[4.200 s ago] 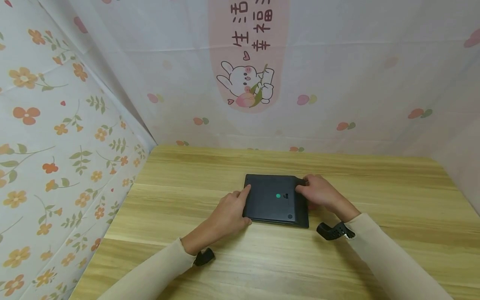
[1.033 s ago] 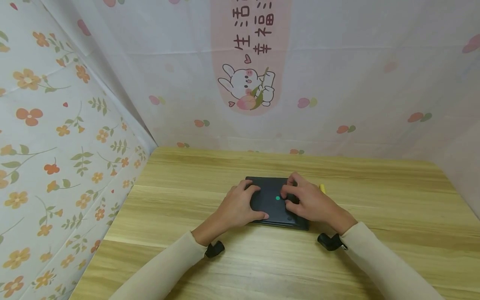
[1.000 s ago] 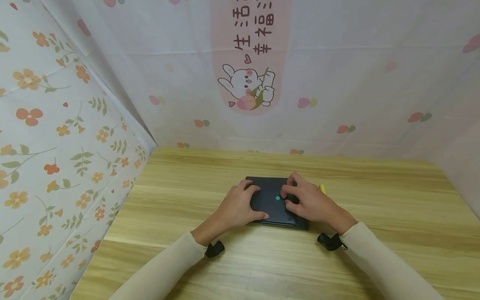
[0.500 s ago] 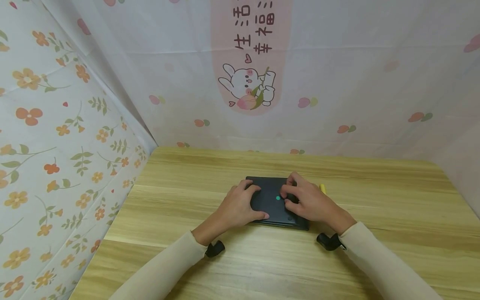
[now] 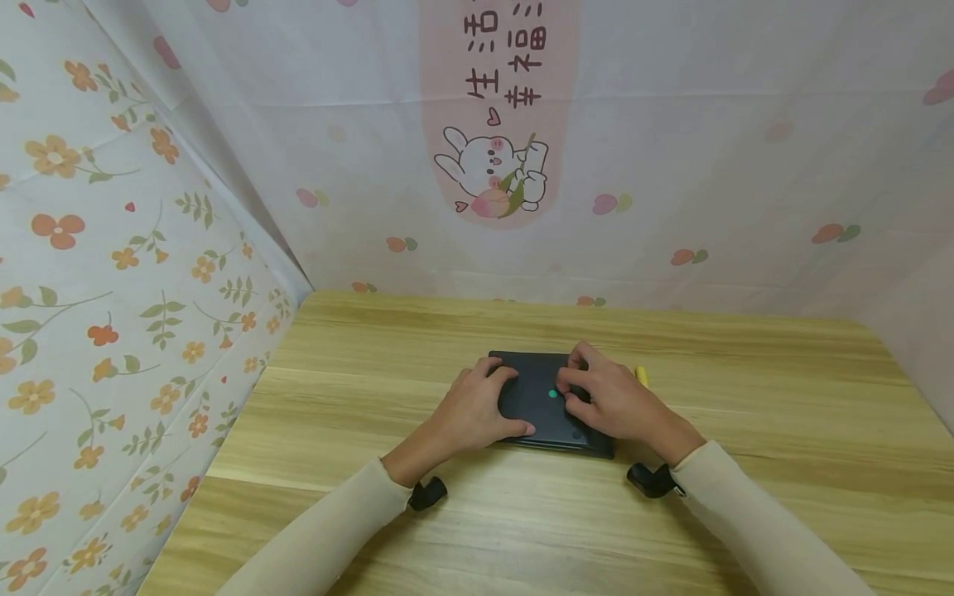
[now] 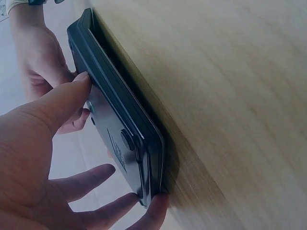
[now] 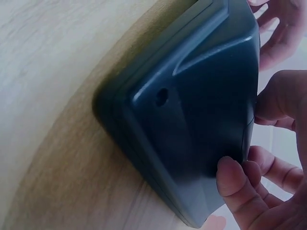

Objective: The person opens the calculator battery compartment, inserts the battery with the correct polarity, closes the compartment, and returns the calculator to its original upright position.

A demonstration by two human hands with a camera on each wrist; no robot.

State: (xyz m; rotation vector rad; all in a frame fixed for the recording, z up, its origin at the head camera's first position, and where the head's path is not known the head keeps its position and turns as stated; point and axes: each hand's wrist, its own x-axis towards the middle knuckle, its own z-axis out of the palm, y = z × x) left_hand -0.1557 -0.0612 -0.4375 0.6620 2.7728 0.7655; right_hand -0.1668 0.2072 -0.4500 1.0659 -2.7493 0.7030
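Observation:
A black desk calculator lies face down, its back with a small green sticker turned up. My left hand steadies its left end, the thumb on the near side of the back and the fingers around the far-left corner. A round rubber foot shows between them in the left wrist view. Above the right half is my right hand, whose bent fingertips touch the raised part of the back. The spot directly under these fingers is hidden in the head view.
Partly behind my right hand, a small yellow thing lies on the wooden table; its kind cannot be told. Black wrist mounts hang under both sleeves. A patterned cloth stands at the table's back edge, another at the left.
Since the oldest frame, my right hand has moved from the calculator's right edge onto its back, and my left hand farther over its left end. Over the last second, my hands have hardly moved.

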